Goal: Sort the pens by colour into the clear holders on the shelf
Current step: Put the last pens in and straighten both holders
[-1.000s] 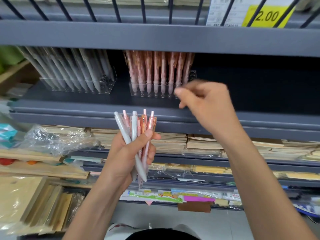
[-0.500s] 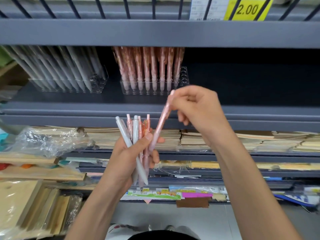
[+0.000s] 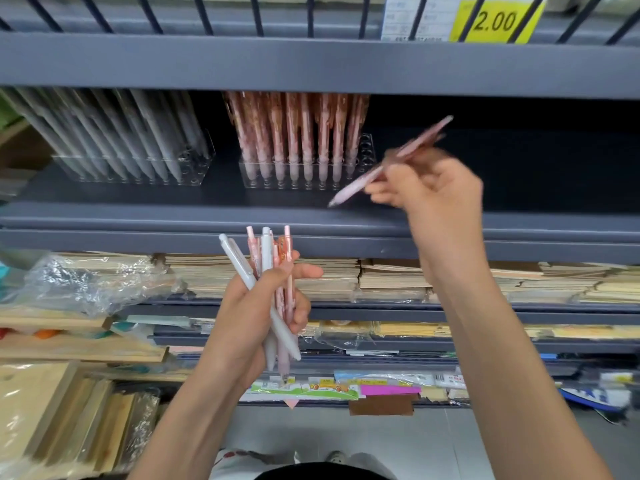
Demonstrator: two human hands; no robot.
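Up at the grey metal shelf [image 3: 138, 216], your right hand [image 3: 433, 195] pinches a pink plastic pen [image 3: 363, 180] drawn from the bundle [image 3: 268, 251] your left hand [image 3: 256, 317] grips, nearing its clear holder [image 3: 304, 174].

Grey metal shelving [image 3: 311, 64], pale floor [image 3: 346, 434]

a pale pink pen [image 3: 375, 172] was held; a bundle [image 3: 273, 271] of grey-white and pink patterned pens was gripped. grey pens [image 3: 114, 133] and pink pens [image 3: 298, 133] were racked beneath a yellow price tag [image 3: 498, 20].
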